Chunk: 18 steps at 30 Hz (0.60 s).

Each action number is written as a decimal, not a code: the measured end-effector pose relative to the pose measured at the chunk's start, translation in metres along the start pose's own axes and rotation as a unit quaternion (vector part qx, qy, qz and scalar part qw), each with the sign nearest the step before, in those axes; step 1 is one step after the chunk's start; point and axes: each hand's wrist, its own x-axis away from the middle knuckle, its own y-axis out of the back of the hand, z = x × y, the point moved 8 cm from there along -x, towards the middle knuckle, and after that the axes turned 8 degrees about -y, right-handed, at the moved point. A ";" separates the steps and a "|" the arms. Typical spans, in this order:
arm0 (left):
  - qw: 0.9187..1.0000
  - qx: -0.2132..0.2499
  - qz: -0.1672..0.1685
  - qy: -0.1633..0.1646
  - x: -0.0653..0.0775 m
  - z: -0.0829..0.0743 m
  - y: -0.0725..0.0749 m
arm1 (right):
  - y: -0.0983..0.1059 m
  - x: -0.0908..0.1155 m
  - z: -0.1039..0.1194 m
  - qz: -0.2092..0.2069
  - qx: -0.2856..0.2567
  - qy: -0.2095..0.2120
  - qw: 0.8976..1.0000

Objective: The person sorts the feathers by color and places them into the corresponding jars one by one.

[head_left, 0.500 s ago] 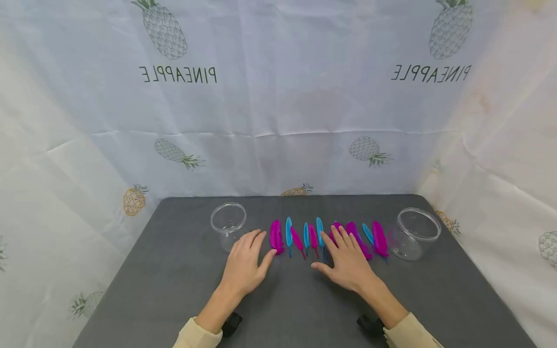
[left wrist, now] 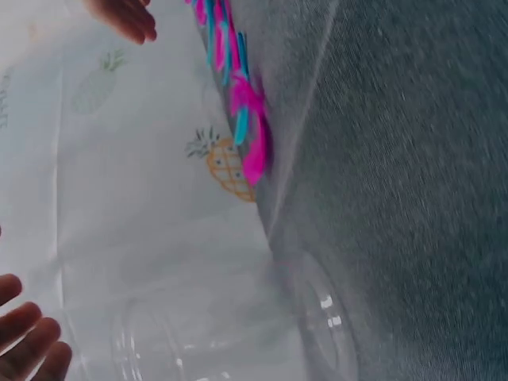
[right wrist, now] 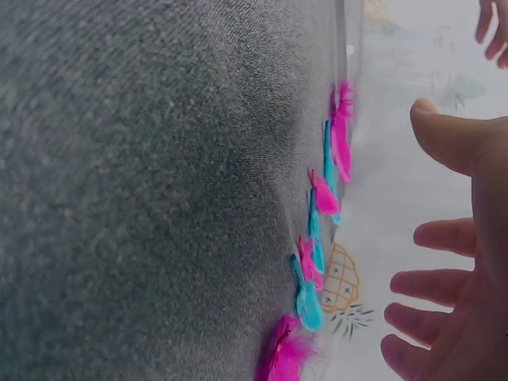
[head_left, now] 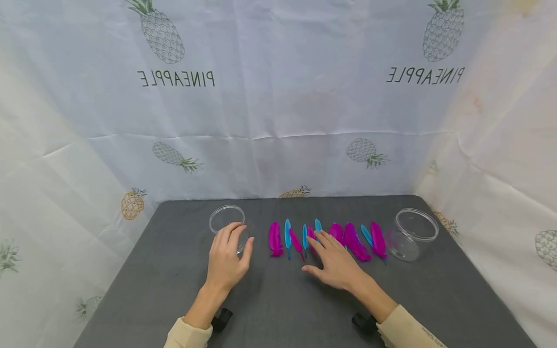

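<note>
In the head view my left hand hovers in front of the left clear jar, its spread fingers overlapping the jar's front. The left wrist view shows that jar low in the frame, with fingertips apart from it. My right hand is over the middle of a row of feathers, fingers spread and holding nothing. The row mixes magenta feathers and blue feathers; the right hand hides part of some. Right wrist view: the fingers stand apart from the feathers.
A second clear jar stands at the right end of the feather row. Everything rests on a dark grey table. Behind it hangs a white cloth printed with pineapples, with more cloth at both sides.
My left hand has moved left, from beside the feathers to in front of the left jar. The right hand has shifted slightly left over the row. Jars and feathers stay in place.
</note>
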 end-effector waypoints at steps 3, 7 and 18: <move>1.000 0.002 -0.027 -0.004 0.000 0.006 0.005 | -0.001 -0.004 0.004 -0.003 0.003 0.013 1.000; 0.999 0.007 -0.053 0.009 0.000 0.018 0.009 | -0.003 -0.010 0.010 -0.007 0.004 0.029 1.000; 0.993 0.037 0.008 0.114 0.004 0.057 0.004 | -0.009 -0.029 0.021 0.007 -0.043 0.039 0.998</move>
